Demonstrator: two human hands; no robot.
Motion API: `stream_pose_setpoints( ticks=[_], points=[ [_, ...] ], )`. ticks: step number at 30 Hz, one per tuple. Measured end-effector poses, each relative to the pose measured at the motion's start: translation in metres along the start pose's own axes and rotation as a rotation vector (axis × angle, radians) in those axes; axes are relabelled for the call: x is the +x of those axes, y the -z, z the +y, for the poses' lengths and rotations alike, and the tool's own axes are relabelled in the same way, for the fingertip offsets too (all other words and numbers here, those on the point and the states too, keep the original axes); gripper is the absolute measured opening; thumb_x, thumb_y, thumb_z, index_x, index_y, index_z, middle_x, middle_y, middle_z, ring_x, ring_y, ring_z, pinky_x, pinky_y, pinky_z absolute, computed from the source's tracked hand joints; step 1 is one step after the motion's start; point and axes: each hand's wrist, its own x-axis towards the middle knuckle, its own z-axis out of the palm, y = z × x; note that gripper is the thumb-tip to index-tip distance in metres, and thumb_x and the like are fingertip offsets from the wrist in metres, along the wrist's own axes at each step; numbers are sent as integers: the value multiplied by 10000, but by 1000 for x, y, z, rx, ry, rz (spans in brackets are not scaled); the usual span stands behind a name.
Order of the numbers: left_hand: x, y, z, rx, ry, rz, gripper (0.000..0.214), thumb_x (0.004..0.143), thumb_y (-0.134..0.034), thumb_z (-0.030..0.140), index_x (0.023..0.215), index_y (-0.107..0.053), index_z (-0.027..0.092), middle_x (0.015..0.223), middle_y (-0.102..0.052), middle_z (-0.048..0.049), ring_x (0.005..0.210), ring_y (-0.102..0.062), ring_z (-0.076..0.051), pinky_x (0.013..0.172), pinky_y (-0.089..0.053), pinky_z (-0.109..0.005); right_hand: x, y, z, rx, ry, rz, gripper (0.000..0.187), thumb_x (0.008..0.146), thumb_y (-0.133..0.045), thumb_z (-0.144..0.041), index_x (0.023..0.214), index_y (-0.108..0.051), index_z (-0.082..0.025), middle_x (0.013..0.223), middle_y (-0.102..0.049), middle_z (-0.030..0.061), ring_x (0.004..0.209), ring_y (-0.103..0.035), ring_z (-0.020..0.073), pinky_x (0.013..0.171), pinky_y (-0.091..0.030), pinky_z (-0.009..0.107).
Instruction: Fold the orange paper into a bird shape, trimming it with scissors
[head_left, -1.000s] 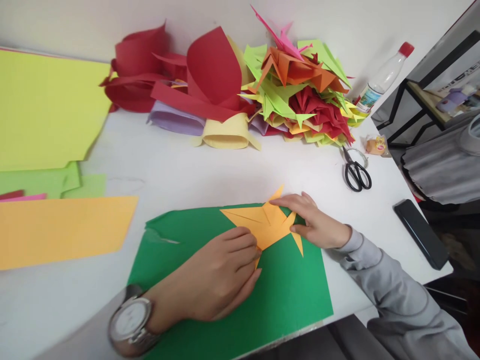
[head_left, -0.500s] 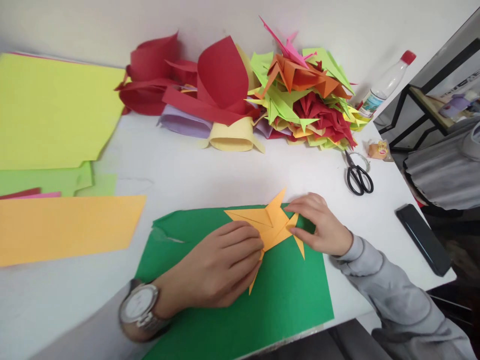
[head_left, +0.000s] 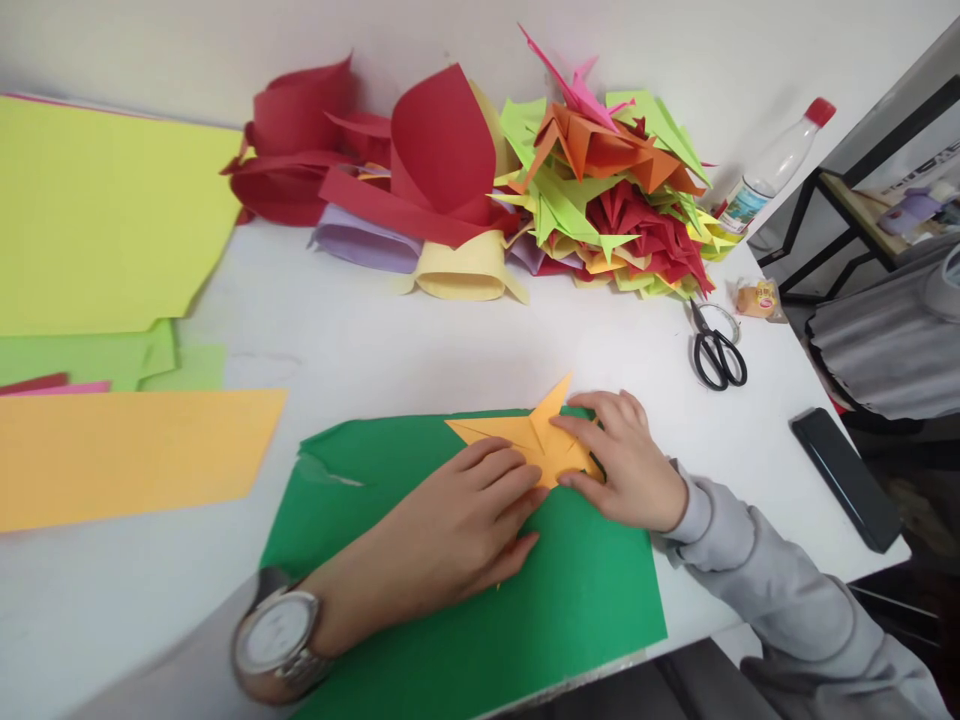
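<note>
I have the yellow-orange folded paper piece with pointed arms (head_left: 550, 458) lying on a large green sheet of paper (head_left: 577, 590), which is spread over the white tabletop (head_left: 420, 350). My left hand (head_left: 457, 535) presses palm down from the near side, fingers close together and thumb set apart; whether their tips also pinch an edge, I can't tell. My right hand (head_left: 626, 465) arches over the other end, index finger and thumb parted, both resting on the paper.

The main creases look made to me: one arm stands out at the top, another reaches left. What seems left is tidying the end under my right fingers. (The tall heap of multicoloured folded paper shapes (head_left: 600, 190) at the back has similar points.)

My knuckles cover the near arm, save for a tiny orange tip, and the right end is mostly hidden. The left edge crops the flat yellow-orange paper strip (head_left: 135, 455).
</note>
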Motion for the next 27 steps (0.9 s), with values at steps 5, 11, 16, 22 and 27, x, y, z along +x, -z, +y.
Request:
stream_pose_setpoints(
  ticks=[5,11,16,22,27],
  points=[
    [-1,3,0,-51,9,19,160,886,-550,237,841,-686,165,877,-653,-53,859,-585,-206,936,-481,-428,0,5,11,103,5,-38,423,853,-591,-235,1273,-544,-209,1344,-529,109,1258,-443,277,1090,-257,546],
    [-2,8,0,-106,7,54,173,881,-535,209,817,-691,168,897,-676,-63,875,-601,-209,928,-490,-412,1,8,25,158,71,6,350,879,-507,-154,1219,-567,-216,1291,-576,92,1215,-497,232,1037,-359,471],
    [-2,2,-3,-29,5,53,170,896,-537,226,914,-695,162,942,-699,-70,902,-620,-215,907,-502,-417,-1,9,24,85,144,66,241,881,-606,-329,1076,-621,-188,1250,-595,124,1176,-525,262,1029,-350,495],
    [-2,-5,-2,14,49,141,195,919,-512,187,1030,-665,140,1027,-723,-78,929,-632,-217,895,-505,-412,-6,20,14,-48,308,234,125,879,-547,-134,801,-612,-206,991,-708,32,1070,-573,214,1068,-288,490],
    [-3,-5,-1,-19,108,86,217,915,-500,192,1057,-646,117,1025,-694,-108,966,-612,-242,880,-514,-411,-7,23,16,-86,389,203,191,862,-491,-71,796,-614,-202,796,-710,6,933,-605,188,1055,-325,458]
  ],
)
